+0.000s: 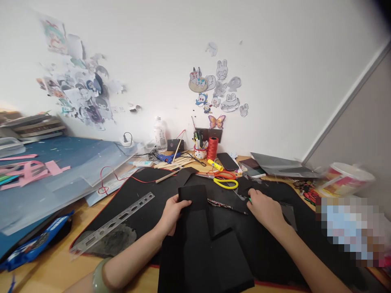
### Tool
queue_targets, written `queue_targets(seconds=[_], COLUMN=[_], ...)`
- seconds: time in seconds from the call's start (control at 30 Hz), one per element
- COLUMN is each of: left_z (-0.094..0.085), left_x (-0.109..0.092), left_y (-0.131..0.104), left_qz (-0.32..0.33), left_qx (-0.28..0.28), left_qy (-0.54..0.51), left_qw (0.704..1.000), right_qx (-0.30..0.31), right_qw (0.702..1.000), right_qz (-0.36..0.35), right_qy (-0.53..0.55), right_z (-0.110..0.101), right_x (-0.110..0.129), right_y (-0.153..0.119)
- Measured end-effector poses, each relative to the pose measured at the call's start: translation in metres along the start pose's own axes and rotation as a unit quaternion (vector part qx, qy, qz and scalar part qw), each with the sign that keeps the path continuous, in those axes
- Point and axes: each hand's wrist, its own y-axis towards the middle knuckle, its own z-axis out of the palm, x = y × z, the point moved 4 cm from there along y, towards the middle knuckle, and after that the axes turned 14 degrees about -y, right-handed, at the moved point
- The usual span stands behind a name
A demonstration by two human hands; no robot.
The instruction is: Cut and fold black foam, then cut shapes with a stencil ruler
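My left hand [174, 212] grips a folded sheet of black paper [192, 244] by its upper left edge, thumb on top. The paper hangs toward me over the black desk mat [146, 228]. To its right, my right hand [266, 208] is low over the mat, its fingers curled around something mostly hidden. A bit of green shows at the fingertips. Between the hands lies a dark patterned pen [227, 206]. Scissors with yellow and orange handles [226, 184] rest just beyond the pen. Small black paper pieces [185, 176] lie behind the held sheet.
A clear stencil ruler [116, 221] lies on the mat at left. Along the back stand a red thread spool [212, 148], a pen cup [200, 153], a blue glue gun [168, 157] and a bottle [159, 134]. A paper tub [345, 179] stands at right.
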Motion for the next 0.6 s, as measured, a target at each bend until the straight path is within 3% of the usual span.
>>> queue_targets(seconds=[0.13, 0.3, 0.47, 0.6], left_z=[0.002, 0.003, 0.003, 0.005], left_x=[0.0, 0.0, 0.001, 0.003], left_y=[0.0, -0.001, 0.001, 0.003], left_qz=[0.003, 0.003, 0.005, 0.012], left_qx=[0.008, 0.021, 0.036, 0.05], left_qy=[0.006, 0.01, 0.005, -0.008], left_qw=[1.0, 1.0, 0.999, 0.999], right_qx=[-0.07, -0.146, -0.173, -0.177], right_qw=[0.997, 0.985, 0.964, 0.959], right_qz=[0.012, -0.084, -0.182, -0.195], right_qy=[0.002, 0.049, 0.089, 0.107], right_z=[-0.01, -0.013, -0.001, -0.009], right_x=[0.0, 0.02, 0.037, 0.046], right_y=[0.0, -0.004, -0.006, 0.0])
